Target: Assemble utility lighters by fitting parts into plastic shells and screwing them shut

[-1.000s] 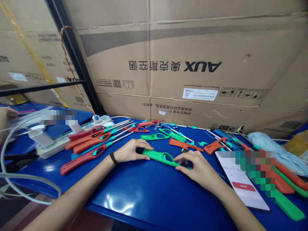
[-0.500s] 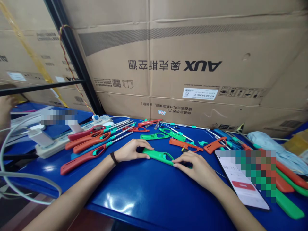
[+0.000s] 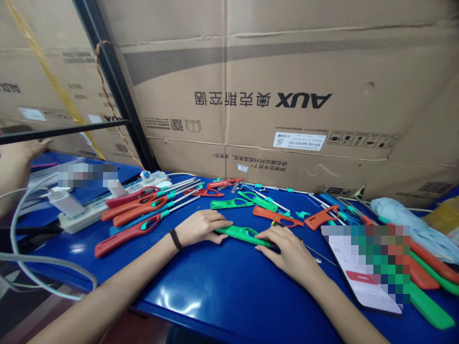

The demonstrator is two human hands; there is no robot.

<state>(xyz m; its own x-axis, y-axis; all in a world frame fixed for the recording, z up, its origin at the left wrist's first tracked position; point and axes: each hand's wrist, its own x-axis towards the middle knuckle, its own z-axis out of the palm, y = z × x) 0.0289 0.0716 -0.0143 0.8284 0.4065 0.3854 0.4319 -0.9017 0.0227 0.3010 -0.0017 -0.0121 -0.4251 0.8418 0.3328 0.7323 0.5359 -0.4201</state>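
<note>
A green plastic lighter handle [image 3: 243, 235] lies flat on the blue table [image 3: 222, 286] between my hands. My left hand [image 3: 199, 227] is closed over its left end, fingers pressing down on it. My right hand [image 3: 287, 247] grips its right end with curled fingers. A black band sits on my left wrist. Just beyond the handle lie more loose green [image 3: 229, 204] and orange handle shells [image 3: 276, 217].
Several assembled red long-nosed lighters [image 3: 138, 212] lie at the left beside a white power strip [image 3: 86, 215] with cables. A phone [image 3: 362, 279] lies at the right, next to red and green handles. Large cardboard boxes [image 3: 287, 95] wall off the back. Another person's hand [image 3: 21, 153] shows at far left.
My left hand has flattened over the handle's left end and the handle now lies lower and flatter on the table. The other person's hand at the far left has moved.
</note>
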